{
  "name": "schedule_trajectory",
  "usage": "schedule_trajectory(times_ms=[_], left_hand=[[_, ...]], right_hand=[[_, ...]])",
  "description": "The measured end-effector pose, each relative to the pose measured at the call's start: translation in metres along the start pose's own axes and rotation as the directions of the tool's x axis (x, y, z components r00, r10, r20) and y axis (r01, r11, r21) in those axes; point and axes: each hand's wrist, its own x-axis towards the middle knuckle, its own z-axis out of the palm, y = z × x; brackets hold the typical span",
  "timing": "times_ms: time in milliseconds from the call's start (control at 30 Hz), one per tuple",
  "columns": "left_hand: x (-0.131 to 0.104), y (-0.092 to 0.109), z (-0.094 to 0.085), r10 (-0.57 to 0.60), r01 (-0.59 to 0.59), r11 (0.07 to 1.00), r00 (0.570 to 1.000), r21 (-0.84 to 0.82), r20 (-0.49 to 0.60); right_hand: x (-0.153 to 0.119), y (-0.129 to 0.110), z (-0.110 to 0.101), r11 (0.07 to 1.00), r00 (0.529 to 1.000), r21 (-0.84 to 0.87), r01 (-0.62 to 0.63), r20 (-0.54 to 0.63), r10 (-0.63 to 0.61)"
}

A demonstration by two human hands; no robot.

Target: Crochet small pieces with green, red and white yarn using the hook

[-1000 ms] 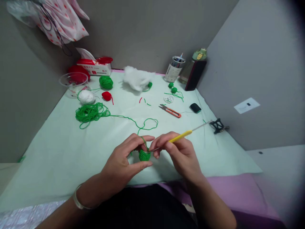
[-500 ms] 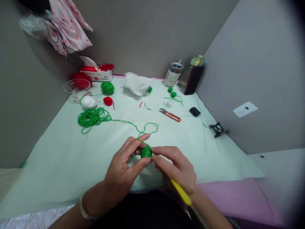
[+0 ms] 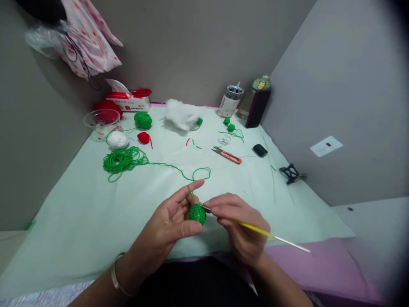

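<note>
Swung upward, the yellow-handled metal hook [image 3: 255,229] fills right fingers [image 3: 228,207]; left fingers [image 3: 187,230] hold the round green crocheted-yarn ball [image 3: 197,214] between them, lower centre.

1 labelled can [image 3: 229,104] stands beside 1 green-lidded bottle [image 3: 249,100] near the grey wall [image 3: 191,51].

This looks like a small craft corner, maybe in a home. A table [image 3: 73,213] with a pale green cloth [image 3: 287,209] sits against grey walls [image 3: 179,42]. It has green yarn [image 3: 123,160], white fluff [image 3: 180,114], little orange snips [image 3: 230,157], a tissue box [image 3: 139,104] and a water bottle [image 3: 246,104]. Spotted pink cloth [image 3: 91,38] hangs on the left.
</note>
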Motion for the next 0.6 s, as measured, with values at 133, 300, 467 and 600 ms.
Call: schedule_trajectory(times_ms=[133, 300, 467, 600], left_hand=[[-0.001, 0.002, -0.009, 0.066, -0.071, 0.981, 0.997, 0.181, 0.029], [-0.006, 0.017, -0.017, 0.014, -0.056, 0.890, 0.995, 0.452, 0.097], [-0.007, 0.016, -0.015, -0.006, -0.041, 0.906, 0.994, 0.420, 0.110], [-0.004, -0.003, -0.005, 0.084, -0.066, 0.957, 0.995, 0.283, -0.054]], right_hand=[[0.000, -0.002, -0.007, 0.993, 0.996, 0.073, -0.092, -0.002, 0.093], [0.001, 0.000, -0.019, 0.923, 0.955, 0.253, -0.290, 0.021, 0.295], [0.008, 0.001, -0.014, 0.795, 0.895, 0.437, -0.421, 0.059, 0.442], [-0.002, 0.000, 0.004, 0.969, 0.968, -0.004, -0.247, -0.053, 0.247]])
